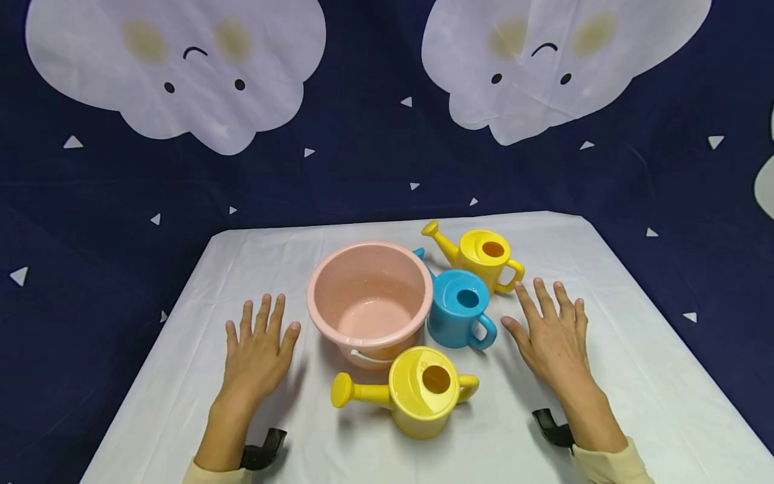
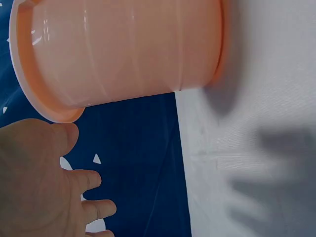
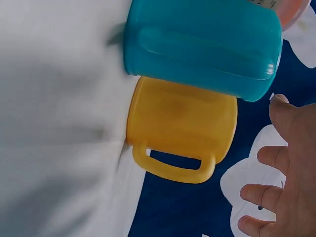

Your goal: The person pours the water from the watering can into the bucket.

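Standing between outspread hands [image 1: 256, 359], pink bucket [image 1: 369, 289], watering cans [image 1: 417, 396]

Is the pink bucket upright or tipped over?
Upright: the pink bucket stands on its base on the white cloth, its wide mouth facing up, so the head view looks down inside.

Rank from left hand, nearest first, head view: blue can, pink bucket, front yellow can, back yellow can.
1. Pink bucket, just right of the left hand
2. Front yellow can, right, nearer the camera
3. Blue can, right of the bucket
4. Back yellow can, behind the blue can
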The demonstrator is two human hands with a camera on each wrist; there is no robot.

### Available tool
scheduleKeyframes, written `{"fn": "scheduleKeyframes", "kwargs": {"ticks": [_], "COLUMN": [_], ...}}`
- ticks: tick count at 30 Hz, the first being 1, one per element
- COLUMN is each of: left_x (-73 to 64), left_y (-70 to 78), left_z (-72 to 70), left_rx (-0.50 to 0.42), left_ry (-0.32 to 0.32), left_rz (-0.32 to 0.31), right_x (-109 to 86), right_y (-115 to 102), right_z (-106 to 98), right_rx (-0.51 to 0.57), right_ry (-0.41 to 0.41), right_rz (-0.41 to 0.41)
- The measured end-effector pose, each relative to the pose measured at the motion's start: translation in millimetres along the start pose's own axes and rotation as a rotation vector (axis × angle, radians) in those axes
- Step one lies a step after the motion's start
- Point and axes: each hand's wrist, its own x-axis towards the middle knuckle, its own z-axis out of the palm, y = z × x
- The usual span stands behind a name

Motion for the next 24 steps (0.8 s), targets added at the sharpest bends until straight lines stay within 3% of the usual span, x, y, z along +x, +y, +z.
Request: {"fn": "scheduleKeyframes", "kwargs": {"ticks": [11,24], "left_x": [3.3,6.0], "left_y": [7.8,14.0], "left_z": [-12.1,-25.9], "left_rx": [-0.056,-0.191], "left_ry": [0.028,0.007], "left_rz": [0.017,0.048], "right_x": [-8.8,-19.3], "right_y": [-7.0,-16.2], "right_z": [-9.6,-10.2], "right_rx": [0.029,0.115], "right_ry": [0.043,0.069], "right_rz": [-0.037,-0.087]}}
